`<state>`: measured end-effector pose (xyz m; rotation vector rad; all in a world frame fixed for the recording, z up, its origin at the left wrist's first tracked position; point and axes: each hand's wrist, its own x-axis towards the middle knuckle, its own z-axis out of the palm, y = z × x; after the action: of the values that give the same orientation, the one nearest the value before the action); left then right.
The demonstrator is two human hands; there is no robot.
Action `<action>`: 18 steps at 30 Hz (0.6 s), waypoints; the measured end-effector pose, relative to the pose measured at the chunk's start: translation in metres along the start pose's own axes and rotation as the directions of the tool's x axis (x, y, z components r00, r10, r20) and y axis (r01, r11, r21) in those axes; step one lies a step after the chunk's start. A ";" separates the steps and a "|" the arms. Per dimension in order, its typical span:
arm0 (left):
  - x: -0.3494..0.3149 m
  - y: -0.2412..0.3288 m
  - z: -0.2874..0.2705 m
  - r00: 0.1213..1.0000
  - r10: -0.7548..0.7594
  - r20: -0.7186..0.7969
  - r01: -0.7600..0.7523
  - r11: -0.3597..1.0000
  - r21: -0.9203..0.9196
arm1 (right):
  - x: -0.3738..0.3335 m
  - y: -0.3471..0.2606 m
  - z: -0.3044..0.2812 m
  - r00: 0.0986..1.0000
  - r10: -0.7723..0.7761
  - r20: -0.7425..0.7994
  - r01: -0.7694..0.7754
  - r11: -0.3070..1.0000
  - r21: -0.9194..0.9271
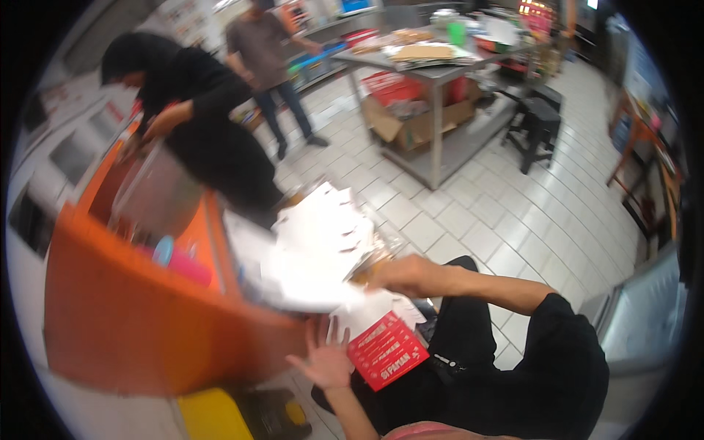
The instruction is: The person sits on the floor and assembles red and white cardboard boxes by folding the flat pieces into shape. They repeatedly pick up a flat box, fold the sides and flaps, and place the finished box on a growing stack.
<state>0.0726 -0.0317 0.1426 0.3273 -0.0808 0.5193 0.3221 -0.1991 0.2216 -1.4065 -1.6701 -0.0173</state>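
Note:
On my lap lies a stack of red-and-white cardboard box blanks [389, 352], red printed panels toward me and white flaps at the far end. My left hand [324, 361] is beside the stack's left edge, palm showing and fingers spread, with nothing in it. Above the far flaps is my right hand [414, 277], somewhat blurred, its fingers curled closed; what they hold, if anything, is hidden. Just beyond both hands, a pile of white cardboard blanks [323, 224] with notched edges is partly washed out by glare.
An orange counter [139, 315] curves along my left, holding a clear plastic tub [158, 194]. A person in black [205, 139] bends over it; another person [264, 59] stands farther back. A metal table [433, 70], black stools [539, 121] and a yellow object [213, 414] are around.

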 end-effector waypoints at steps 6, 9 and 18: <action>0.049 0.038 0.026 0.957 0.192 -0.219 -0.134 0.958 0.255 | -0.066 -0.016 -0.068 0.973 -0.043 0.225 0.129 0.917 -0.378; 0.048 0.044 0.016 0.973 -0.065 -0.221 0.122 0.960 0.253 | -0.071 -0.022 -0.089 0.952 -0.212 0.222 0.290 0.859 -0.421; 0.068 0.051 0.033 0.852 -0.451 -0.265 0.489 0.507 0.710 | -0.021 -0.043 -0.107 0.783 -0.534 0.318 0.622 0.689 -0.373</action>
<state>0.1057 0.0317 0.1989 1.1478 0.2910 -0.0337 0.3534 -0.2878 0.2921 -1.1536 -2.3271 -0.7171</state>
